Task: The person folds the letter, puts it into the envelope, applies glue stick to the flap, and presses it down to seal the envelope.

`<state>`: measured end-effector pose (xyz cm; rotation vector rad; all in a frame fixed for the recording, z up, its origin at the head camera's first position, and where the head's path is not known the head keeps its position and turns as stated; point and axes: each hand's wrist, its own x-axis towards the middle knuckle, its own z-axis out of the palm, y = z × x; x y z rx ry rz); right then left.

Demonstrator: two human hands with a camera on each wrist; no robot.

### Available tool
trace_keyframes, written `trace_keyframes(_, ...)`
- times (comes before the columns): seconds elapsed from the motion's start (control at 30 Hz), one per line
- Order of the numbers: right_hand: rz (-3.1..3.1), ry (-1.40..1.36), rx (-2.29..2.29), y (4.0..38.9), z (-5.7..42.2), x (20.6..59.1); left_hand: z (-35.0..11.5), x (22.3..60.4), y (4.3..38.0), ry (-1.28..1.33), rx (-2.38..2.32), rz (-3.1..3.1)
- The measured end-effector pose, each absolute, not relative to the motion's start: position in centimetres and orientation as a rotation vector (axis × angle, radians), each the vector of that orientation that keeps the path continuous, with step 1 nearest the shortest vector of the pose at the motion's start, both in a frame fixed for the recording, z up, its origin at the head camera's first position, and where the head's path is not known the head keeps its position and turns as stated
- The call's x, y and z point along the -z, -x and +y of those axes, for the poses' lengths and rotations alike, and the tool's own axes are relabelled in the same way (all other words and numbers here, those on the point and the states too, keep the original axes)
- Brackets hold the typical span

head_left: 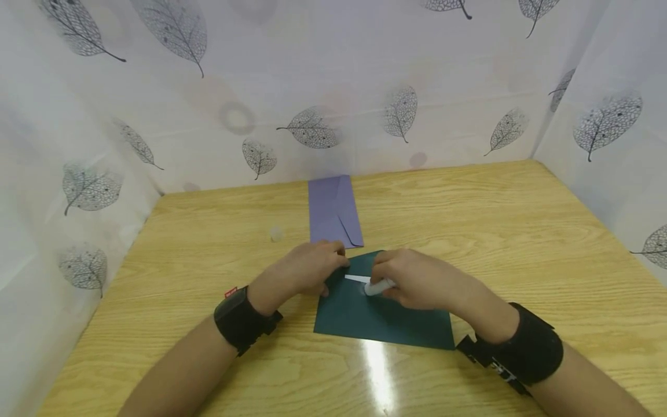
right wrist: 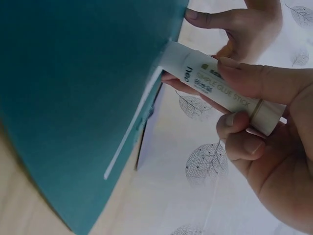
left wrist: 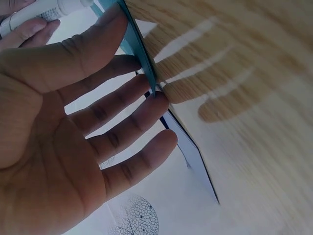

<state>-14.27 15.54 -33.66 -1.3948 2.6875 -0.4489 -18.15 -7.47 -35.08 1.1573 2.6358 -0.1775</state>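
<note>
A dark green paper piece [head_left: 359,315], envelope-like in outline, lies on the table. Along its upper part runs a narrow white strip [right wrist: 129,132]. My right hand [head_left: 417,278] grips a white glue stick [right wrist: 200,73] between thumb and curled fingers, its tip against the green paper beside the strip. At the paper's left edge my left hand [head_left: 310,266] rests its thumb and fingertips. In the left wrist view the fingers of that hand [left wrist: 73,132] are spread and only slightly bent, with the thumb tip over the green edge.
Beyond the green paper lies a purple envelope [head_left: 325,211], near my left fingers. A small whitish, translucent object [head_left: 276,233] sits on the wooden table [head_left: 224,226] to the left. White curtains [head_left: 354,69] printed with leaves hang at the back and both sides.
</note>
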Motion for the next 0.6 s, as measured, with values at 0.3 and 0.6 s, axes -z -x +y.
trace_keyframes(0.3,2.649,1.197,0.399,14.1,16.3,32.1,-7.6,34.9,18.0,-1.098,0.128,2.623)
trace_keyframes(0.6,2.612,1.112,0.375,14.4,16.9,31.6,-7.6,34.8,18.1,-1.105,0.118,2.613)
